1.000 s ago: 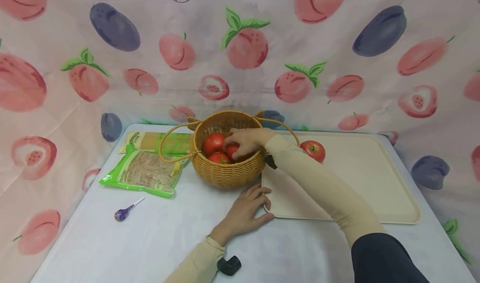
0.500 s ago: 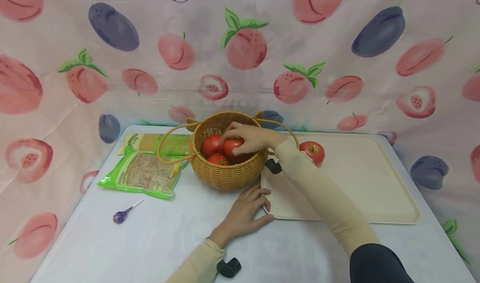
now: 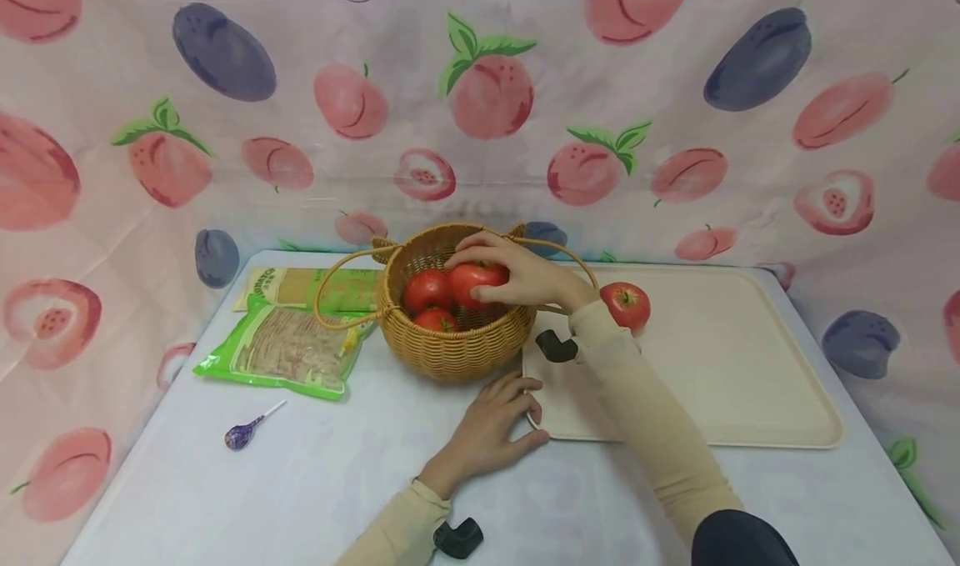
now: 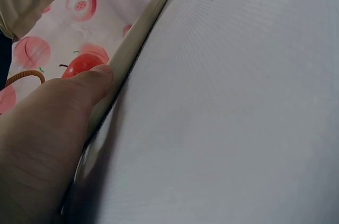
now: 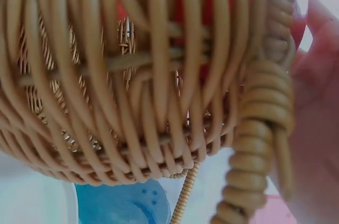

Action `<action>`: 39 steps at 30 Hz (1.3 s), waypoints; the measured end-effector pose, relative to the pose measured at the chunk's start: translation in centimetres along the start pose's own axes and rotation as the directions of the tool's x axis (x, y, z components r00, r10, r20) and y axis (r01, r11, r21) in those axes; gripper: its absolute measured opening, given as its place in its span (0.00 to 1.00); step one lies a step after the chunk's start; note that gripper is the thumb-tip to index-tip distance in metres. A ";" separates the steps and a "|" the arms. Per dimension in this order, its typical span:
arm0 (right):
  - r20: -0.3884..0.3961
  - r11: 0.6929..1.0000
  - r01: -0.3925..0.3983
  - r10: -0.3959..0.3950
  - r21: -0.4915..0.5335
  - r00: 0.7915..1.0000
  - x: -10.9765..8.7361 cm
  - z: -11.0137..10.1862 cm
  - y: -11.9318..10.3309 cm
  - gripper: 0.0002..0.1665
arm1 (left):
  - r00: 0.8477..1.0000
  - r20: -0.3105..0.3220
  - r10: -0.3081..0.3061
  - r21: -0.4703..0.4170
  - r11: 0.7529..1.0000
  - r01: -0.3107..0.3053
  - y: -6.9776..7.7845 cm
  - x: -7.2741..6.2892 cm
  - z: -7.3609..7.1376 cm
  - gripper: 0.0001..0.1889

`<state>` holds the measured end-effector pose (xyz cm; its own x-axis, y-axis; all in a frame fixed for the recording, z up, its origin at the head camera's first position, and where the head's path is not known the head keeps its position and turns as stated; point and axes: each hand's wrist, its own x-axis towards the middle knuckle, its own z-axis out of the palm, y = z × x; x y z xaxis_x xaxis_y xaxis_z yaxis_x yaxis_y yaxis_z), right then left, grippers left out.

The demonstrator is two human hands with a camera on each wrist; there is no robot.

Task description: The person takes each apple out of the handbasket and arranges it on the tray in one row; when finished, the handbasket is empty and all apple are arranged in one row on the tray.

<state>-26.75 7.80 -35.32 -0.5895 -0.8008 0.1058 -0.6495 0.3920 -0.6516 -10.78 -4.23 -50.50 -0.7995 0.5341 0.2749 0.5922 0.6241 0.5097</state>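
My right hand point(image 3: 528, 270) grips a red apple point(image 3: 477, 283) at the right side of the wicker basket point(image 3: 450, 353), lifted to rim height. Lower in the basket lie two more red apples point(image 3: 427, 290), partly hidden by the wall. The right wrist view is filled by the basket's weave point(image 5: 132, 75), with part of my palm point(image 5: 312, 128) at its right edge. My left hand point(image 3: 487, 428) holds the near left corner of the cream tray point(image 3: 712, 366), fingers bent over the rim; the thumb point(image 4: 95, 83) lies along its front edge. Another apple point(image 3: 626, 306) sits on the tray.
Left of the basket lies a green-edged bag of brownish slices point(image 3: 288, 349), with a flat yellow-green packet point(image 3: 300, 287) behind it. A purple-wrapped lollipop point(image 3: 242, 435) is nearer the front. The basket's two loop handles point(image 3: 333, 320) stick out sideways. Fruit-print cloth point(image 3: 480, 174) hangs behind.
My right hand has risen from inside the basket and shifted slightly right, bringing up an apple. The left hand has stayed at the tray corner.
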 end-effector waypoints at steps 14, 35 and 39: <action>-0.282 0.991 0.121 -0.099 0.061 0.954 -2.6 0.3 0.8 0.28 | 1.000 -0.008 -0.001 0.020 1.000 0.001 -0.2 0.0 0.6 0.13; -0.545 0.978 0.094 0.022 0.184 0.838 -9.4 -0.1 -2.6 0.30 | 1.000 -0.019 0.021 0.036 0.999 -0.021 0.0 0.6 0.1 0.12; -0.556 0.988 0.059 0.032 0.145 0.830 -10.3 -0.4 -2.6 0.31 | 1.000 -0.005 0.004 0.030 1.000 -0.003 -0.2 0.5 -0.4 0.11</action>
<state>-19.19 15.23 -34.43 -0.7773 -0.4007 0.4850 -0.6069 0.2742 -0.7460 -11.32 -4.34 -50.17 -0.7978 0.5336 0.2807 0.5977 0.6389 0.4844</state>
